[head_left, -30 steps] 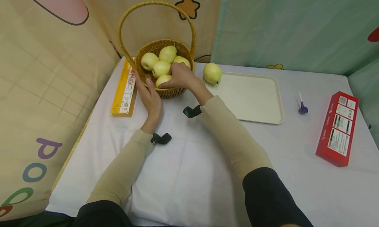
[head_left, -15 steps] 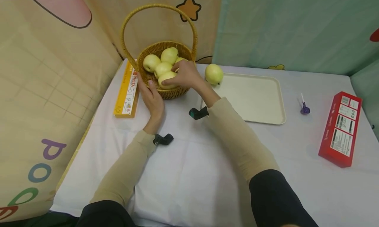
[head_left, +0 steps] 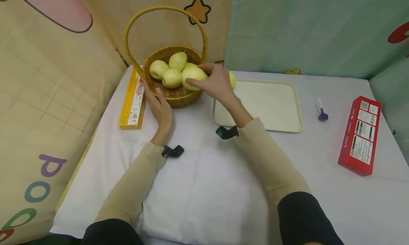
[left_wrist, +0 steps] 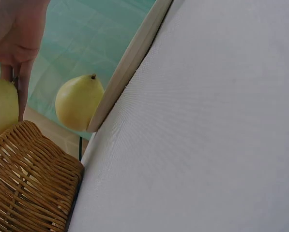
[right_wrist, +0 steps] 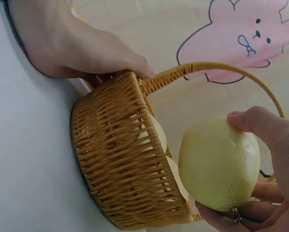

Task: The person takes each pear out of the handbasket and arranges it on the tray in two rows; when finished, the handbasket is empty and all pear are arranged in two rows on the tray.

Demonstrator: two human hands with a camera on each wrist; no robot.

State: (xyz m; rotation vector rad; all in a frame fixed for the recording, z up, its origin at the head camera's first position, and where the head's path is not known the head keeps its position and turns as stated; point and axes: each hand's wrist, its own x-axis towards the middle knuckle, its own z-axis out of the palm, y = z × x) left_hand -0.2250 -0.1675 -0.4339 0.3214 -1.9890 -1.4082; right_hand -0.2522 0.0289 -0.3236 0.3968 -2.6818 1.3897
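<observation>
My right hand (head_left: pixel 218 82) holds a pale yellow-green pear (head_left: pixel 193 78) between thumb and fingers, just above the right side of the wicker basket (head_left: pixel 180 102). Its speckled skin and stem end show close up in the right wrist view, where the pear (right_wrist: pixel 219 164) is beside the rim. My left hand (head_left: pixel 161 108) rests against the basket's near left outside, fingers straight along the wall and thumb up at the rim. Several pears (head_left: pixel 172 78) lie inside the basket. Another pear (left_wrist: pixel 79 102) sits at the tray's back left corner, partly behind my right hand in the head view.
A cream tray (head_left: pixel 268 104) lies right of the basket. The yellow pasta box (head_left: pixel 132 99) is at the basket's left. Farther right are a purple lollipop (head_left: pixel 323 115) and a red box (head_left: pixel 360 135). The tall basket handle (head_left: pixel 166 7) arches over the pears; curtains stand behind.
My right hand has taken hold of a pear at the front of the basket, lifted it and moved it to the right. The left hand has stayed at the basket.
</observation>
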